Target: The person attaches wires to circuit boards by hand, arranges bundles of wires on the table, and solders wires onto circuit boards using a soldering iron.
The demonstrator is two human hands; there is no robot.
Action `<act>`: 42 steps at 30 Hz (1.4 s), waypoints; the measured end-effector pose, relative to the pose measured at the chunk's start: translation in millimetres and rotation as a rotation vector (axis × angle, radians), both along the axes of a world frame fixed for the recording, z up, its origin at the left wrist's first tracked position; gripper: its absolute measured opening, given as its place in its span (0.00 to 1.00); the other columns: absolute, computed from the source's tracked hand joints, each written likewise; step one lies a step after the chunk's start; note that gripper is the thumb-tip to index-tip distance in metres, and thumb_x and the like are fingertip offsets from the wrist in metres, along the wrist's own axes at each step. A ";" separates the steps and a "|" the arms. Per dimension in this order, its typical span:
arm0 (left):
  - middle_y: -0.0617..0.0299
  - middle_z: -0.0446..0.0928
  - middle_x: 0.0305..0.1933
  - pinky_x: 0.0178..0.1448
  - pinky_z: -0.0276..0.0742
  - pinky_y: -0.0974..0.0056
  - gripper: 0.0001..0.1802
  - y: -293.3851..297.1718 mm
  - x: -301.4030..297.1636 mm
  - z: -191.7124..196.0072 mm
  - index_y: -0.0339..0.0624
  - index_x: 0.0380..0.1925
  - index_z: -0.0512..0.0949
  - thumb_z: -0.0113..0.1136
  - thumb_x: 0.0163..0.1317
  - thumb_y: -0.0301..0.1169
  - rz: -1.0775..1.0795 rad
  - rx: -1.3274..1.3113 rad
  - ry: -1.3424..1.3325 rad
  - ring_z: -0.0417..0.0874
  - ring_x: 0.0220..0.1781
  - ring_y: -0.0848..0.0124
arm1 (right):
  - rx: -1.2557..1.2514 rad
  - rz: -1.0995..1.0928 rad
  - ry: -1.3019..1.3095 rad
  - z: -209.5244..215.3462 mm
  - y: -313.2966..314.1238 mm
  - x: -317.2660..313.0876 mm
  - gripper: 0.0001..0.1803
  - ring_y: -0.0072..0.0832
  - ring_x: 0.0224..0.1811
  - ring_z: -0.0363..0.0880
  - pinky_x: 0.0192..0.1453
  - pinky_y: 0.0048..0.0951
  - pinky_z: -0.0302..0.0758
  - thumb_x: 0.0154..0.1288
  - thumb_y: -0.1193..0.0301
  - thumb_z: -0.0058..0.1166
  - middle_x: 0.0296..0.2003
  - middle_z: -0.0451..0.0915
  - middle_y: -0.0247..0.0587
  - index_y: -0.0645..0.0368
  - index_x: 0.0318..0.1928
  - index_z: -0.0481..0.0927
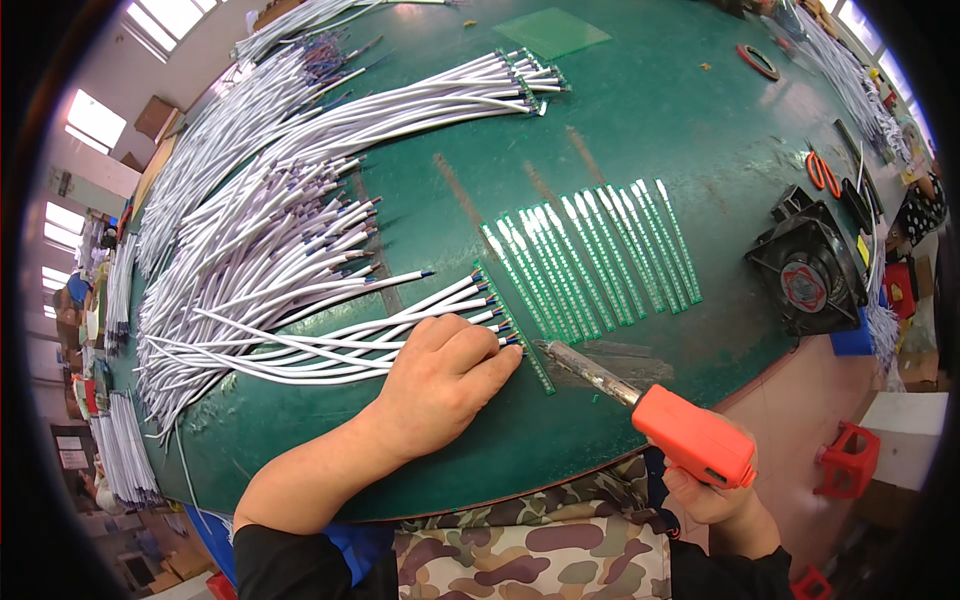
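My left hand (447, 377) lies palm down on the green table, pressing the ends of several white cables (330, 330) against a narrow green circuit strip (512, 327). My right hand (715, 495) grips the orange handle of a soldering iron (690, 435). Its metal tip (560, 352) points left and sits close to the strip, just right of my left fingertips. A row of several more green circuit strips (590, 255) lies side by side behind the iron.
A large heap of white cables (240, 200) covers the table's left side, with another bundle (470, 85) farther back. A black fan (808, 270) stands at the right edge, orange scissors (822, 172) behind it, a tape roll (758, 60) and a green board (550, 32) at the back.
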State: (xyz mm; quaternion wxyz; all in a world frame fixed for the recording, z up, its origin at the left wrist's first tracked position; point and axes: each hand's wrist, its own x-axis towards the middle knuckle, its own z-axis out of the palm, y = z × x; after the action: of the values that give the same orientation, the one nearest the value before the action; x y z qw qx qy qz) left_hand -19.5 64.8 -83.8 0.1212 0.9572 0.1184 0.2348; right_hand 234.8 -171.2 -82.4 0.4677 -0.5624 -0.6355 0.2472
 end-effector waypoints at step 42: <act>0.61 0.77 0.37 0.44 0.74 0.58 0.18 -0.1 2.9 5.1 0.38 0.43 0.84 0.62 0.48 0.23 0.000 0.005 0.054 0.78 0.39 0.61 | 0.034 -0.044 -0.056 9.5 8.4 -7.9 0.27 0.35 0.25 0.80 0.28 0.32 0.75 0.52 0.70 0.68 0.29 0.81 0.39 0.64 0.54 0.77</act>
State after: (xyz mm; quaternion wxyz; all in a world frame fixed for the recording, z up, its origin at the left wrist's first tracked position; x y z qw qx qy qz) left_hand -16.6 64.7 -78.7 0.1155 0.9635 0.1209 0.2092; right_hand 226.9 -162.8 -72.9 0.4645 -0.5749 -0.6399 0.2103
